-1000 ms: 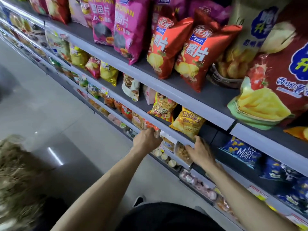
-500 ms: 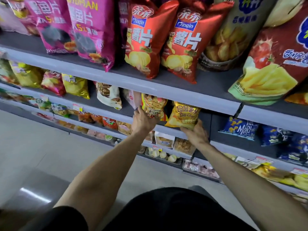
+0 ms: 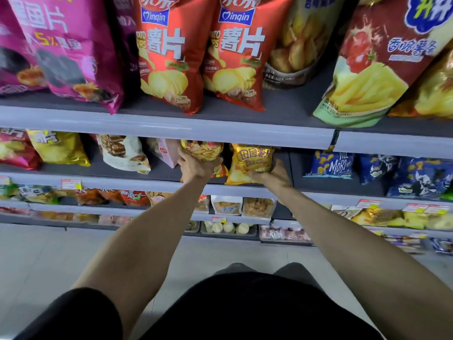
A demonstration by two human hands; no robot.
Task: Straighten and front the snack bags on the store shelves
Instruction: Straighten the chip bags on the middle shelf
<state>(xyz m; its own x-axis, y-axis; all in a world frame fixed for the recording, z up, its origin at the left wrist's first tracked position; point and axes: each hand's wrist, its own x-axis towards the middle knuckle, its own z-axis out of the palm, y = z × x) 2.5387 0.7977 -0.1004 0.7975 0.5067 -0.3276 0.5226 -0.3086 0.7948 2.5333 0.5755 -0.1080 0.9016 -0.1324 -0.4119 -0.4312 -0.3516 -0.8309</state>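
Note:
Two small snack bags stand side by side on the second shelf [image 3: 152, 169] from the top. My left hand [image 3: 196, 165] grips the lower part of an orange-yellow bag [image 3: 202, 149] with red trim. My right hand [image 3: 272, 174] holds the bottom right corner of a yellow bag [image 3: 251, 157] with brown lettering, which stands upright and faces outward. The tops of both bags are hidden behind the edge of the shelf above [image 3: 171, 126].
The top shelf carries large magenta bags [image 3: 71, 50], two red chip bags [image 3: 203, 52] and a red-green fries bag [image 3: 372, 69]. A white bag [image 3: 122, 153] and a yellow bag [image 3: 58, 148] stand left, blue bags [image 3: 331, 164] right. Lower shelves hold smaller packs.
Both hands rose from the lower shelf edge to the two small bags and took hold of them. The view has swung to face the shelves squarely and closer.

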